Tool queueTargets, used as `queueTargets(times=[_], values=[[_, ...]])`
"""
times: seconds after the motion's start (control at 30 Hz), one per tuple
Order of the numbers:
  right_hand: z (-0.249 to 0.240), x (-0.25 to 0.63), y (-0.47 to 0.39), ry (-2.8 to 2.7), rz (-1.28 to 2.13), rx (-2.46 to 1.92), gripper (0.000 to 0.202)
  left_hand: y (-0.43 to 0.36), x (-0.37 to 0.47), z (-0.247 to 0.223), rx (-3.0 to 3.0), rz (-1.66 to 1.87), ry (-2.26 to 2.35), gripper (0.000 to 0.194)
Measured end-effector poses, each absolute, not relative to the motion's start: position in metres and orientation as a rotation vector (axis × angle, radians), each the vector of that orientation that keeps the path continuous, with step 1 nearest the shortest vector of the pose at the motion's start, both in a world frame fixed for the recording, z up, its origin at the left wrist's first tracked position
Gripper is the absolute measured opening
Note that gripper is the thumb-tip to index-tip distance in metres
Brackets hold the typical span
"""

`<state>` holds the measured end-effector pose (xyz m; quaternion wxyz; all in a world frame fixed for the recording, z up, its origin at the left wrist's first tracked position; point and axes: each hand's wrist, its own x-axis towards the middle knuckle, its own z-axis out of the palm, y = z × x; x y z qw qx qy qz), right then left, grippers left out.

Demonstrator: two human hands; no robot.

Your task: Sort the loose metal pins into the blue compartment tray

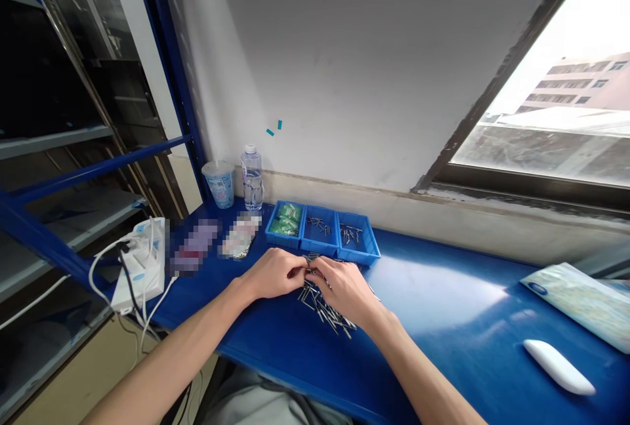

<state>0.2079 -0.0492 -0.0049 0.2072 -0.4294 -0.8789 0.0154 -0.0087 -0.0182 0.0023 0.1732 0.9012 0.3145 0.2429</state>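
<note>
My left hand (279, 274) and my right hand (341, 286) meet over a loose pile of thin metal pins (322, 310) on the blue table. Both have their fingers curled in a pinch, fingertips almost touching. Whatever sits between the fingertips is too small and too hidden to name. Just beyond the hands stand three joined blue bins. Green packets (288, 218) fill the left bin (282, 239). A few metal pieces lie in the middle bin (319, 246), and more are in the right bin (361, 257). Part of the pile is covered by my right hand.
A paper cup (219, 185) and a water bottle (252, 179) stand by the wall. Left are a white power strip (147, 267) with cables and two blurred flat items. Right lie a white rounded object (560, 367) and a pale patterned packet (581, 303). A blue frame (98, 166) borders the table.
</note>
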Motion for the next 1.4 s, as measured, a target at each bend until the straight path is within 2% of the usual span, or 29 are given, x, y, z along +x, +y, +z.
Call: queueTargets(times=[0.2, 0.33, 0.47, 0.63, 0.8, 0.9, 1.0, 1.13, 1.23, 1.4], values=[[-0.004, 0.208, -0.05, -2.473, 0.045, -1.231, 0.025, -0.018, -0.009, 0.002, 2.553, 0.691, 0.883, 0.022], [-0.005, 0.209, -0.049, -2.455, 0.058, -1.192, 0.014, -0.018, -0.009, 0.001, 2.552, 0.705, 0.885, 0.022], [-0.004, 0.208, -0.049, -2.475, 0.02, -1.21, 0.024, -0.017, -0.009, 0.002, 2.555, 0.698, 0.886, 0.023], [-0.003, 0.209, -0.049, -2.476, 0.074, -1.176, 0.018, -0.018, -0.008, 0.002, 2.553, 0.7, 0.889, 0.022], [-0.004, 0.212, -0.047, -2.477, 0.017, -1.158, 0.025, -0.018, -0.008, 0.002, 2.54, 0.69, 0.889, 0.022], [-0.001, 0.217, -0.045, -2.387, -0.073, -1.08, 0.028, -0.016, -0.012, 0.005, 2.436, 0.748, 0.945, 0.02], [0.005, 0.222, -0.047, -2.197, -0.194, -0.951, 0.026, -0.01, -0.02, 0.009, 2.342, 0.78, 1.022, 0.03], [0.015, 0.226, -0.05, -1.814, -0.349, -0.85, 0.018, -0.002, -0.031, 0.013, 2.251, 0.63, 1.062, 0.029], [0.017, 0.225, -0.044, -1.641, -0.337, -1.076, 0.021, 0.002, -0.037, 0.014, 2.216, 0.522, 1.054, 0.026], [0.002, 0.227, -0.029, -1.77, -0.206, -1.54, 0.039, 0.007, -0.039, 0.01, 2.25, 0.363, 1.052, 0.025]])
